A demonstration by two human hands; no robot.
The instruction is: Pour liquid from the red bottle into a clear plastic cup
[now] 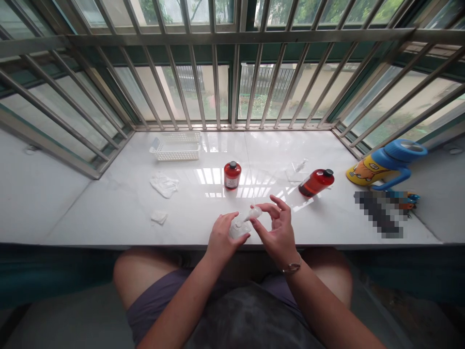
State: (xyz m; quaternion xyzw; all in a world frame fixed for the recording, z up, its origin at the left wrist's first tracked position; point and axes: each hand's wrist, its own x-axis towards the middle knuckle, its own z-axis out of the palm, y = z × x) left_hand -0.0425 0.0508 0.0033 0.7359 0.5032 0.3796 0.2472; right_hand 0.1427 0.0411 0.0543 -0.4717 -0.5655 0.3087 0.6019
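Near the front edge of the white counter, my left hand is closed around a small clear bottle, thumb on one side and fingers on the other. Just above its mouth, my right hand pinches a translucent white pump top between thumb and forefinger, the other fingers raised. The top is tilted, its lower end close to the bottle's neck; whether they touch I cannot tell. Beyond my hands a red bottle with a black cap stands upright. To the right is a second red bottle, also capped.
A white perforated basket sits at the back left. Crumpled white tissue and a smaller piece lie left. At right are a faint clear pump bottle, a blue and yellow flask and a blurred-out object. Metal bars line the window.
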